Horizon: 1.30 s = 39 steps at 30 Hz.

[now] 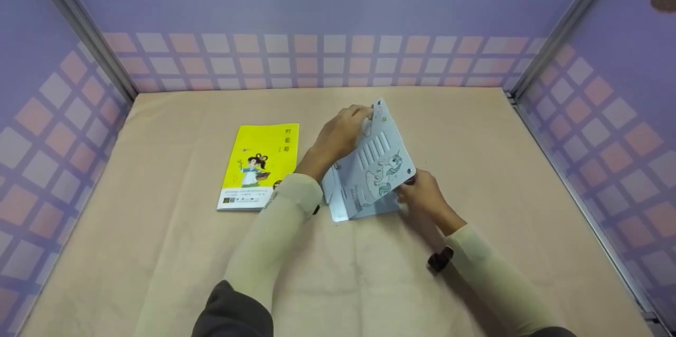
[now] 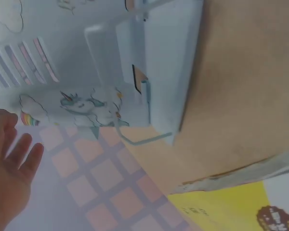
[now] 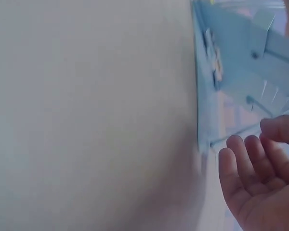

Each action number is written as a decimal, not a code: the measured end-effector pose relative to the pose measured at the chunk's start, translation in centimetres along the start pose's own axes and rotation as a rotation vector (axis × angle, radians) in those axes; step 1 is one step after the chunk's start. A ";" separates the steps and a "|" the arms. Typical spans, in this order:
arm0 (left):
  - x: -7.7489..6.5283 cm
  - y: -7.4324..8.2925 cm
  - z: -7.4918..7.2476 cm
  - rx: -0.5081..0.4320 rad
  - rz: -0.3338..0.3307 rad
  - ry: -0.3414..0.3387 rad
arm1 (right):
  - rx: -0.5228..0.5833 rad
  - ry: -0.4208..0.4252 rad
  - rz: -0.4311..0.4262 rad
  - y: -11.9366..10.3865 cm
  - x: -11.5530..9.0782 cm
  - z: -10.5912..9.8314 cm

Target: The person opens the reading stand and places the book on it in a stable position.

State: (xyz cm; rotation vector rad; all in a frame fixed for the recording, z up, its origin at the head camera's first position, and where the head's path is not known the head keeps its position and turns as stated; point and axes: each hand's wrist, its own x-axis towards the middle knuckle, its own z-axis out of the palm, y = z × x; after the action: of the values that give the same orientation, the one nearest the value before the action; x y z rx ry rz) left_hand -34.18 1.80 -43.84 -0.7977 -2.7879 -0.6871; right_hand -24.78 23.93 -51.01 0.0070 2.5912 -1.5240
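Observation:
A light blue folding book stand [image 1: 377, 160] with a unicorn print stands tilted on the cloth. Slots run across its panel, and a thin wire leg [image 2: 108, 82] shows in the left wrist view. My left hand [image 1: 340, 133] pinches the panel near its upper left edge; the other fingers [image 2: 31, 161] stick out loosely. At the lower right corner, my right hand [image 1: 422, 194] holds the stand, with its thumb by the wire and corner. The right fingers [image 3: 231, 166] are bent, and their exact contact is partly hidden. The stand's base [image 1: 340, 213] touches the table.
A yellow book [image 1: 264, 155] with a cartoon figure lies flat left of the stand, partly under my left forearm. Beige cloth [image 1: 174, 252] covers the table. Purple checked panels [image 1: 317, 62] close off the back and both sides.

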 end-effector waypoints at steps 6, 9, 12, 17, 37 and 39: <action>0.2 -1.7 -0.1 -0.148 -0.228 -0.043 | 0.103 -0.034 0.009 -0.1 -1.6 1.2; 0.3 -2.2 0.3 -0.185 -0.274 -0.077 | 0.148 -0.070 -0.014 -0.3 -2.3 2.1; 0.5 -2.3 0.6 -0.200 -0.288 -0.111 | 0.177 -0.096 -0.027 -0.6 -2.8 2.8; 0.8 -1.8 1.0 -0.202 -0.257 -0.141 | 0.252 -0.124 -0.038 -1.4 -3.6 3.4; 0.7 -1.8 1.4 -0.228 -0.270 -0.191 | 0.237 -0.066 0.023 -2.1 -3.9 3.9; 0.7 -2.0 1.4 -0.225 -0.265 -0.185 | 0.229 -0.054 0.014 -2.1 -3.8 3.8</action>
State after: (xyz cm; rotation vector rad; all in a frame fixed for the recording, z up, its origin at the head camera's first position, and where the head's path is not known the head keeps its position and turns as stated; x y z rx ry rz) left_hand -35.87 1.26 -45.70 -0.5545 -3.0570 -1.0369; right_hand -20.69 19.86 -50.58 0.0074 2.3572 -1.7798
